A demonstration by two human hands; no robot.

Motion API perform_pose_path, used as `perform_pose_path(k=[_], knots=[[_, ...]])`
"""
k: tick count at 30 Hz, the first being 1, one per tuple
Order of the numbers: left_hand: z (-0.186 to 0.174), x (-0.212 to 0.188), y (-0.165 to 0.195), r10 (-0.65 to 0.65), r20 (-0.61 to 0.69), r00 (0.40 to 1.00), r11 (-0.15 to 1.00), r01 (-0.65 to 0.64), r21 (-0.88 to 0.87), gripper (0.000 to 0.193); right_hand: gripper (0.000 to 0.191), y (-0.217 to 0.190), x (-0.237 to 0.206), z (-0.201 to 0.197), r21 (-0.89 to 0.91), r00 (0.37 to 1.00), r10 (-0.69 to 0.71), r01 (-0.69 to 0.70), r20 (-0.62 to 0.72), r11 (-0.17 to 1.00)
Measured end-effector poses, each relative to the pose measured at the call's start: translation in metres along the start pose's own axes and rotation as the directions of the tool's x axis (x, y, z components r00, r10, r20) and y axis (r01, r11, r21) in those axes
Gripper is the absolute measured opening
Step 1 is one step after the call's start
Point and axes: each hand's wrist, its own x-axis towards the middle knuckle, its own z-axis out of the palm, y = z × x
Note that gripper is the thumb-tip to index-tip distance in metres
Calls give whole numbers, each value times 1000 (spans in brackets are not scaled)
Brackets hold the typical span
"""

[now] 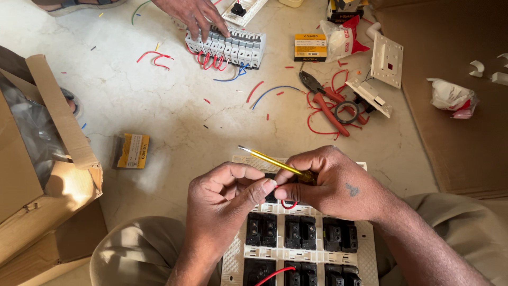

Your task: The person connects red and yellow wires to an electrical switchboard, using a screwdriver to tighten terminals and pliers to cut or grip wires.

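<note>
A white switch plate (365,249) with several black switch modules lies back side up on my lap. My right hand (338,185) grips a yellow-handled screwdriver (267,159) whose shaft points up and left. My left hand (227,198) pinches a short red wire loop (288,204) at the top row of the plate, its thumb touching my right fingers. Another red wire (272,274) curls at the plate's bottom edge.
Another person's hand (196,15) rests on a row of grey circuit breakers (227,46) at the top. Red-handled pliers (325,100), a tape roll (346,112), white switch plates (386,59), small yellow boxes (132,151), wire scraps and an open carton (47,175) lie on the floor.
</note>
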Motion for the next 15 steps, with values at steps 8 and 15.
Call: perform_pose_path(k=[8,15], knots=[[-3,-1,5,3,-63,998,993,4,118,15,12,6,2,2,41,997,-32,35,-73,999],[-4,-5,0,43,-36,998,998,-40,57,17,11,11,3,2,101,995,-78,84,-67,991]])
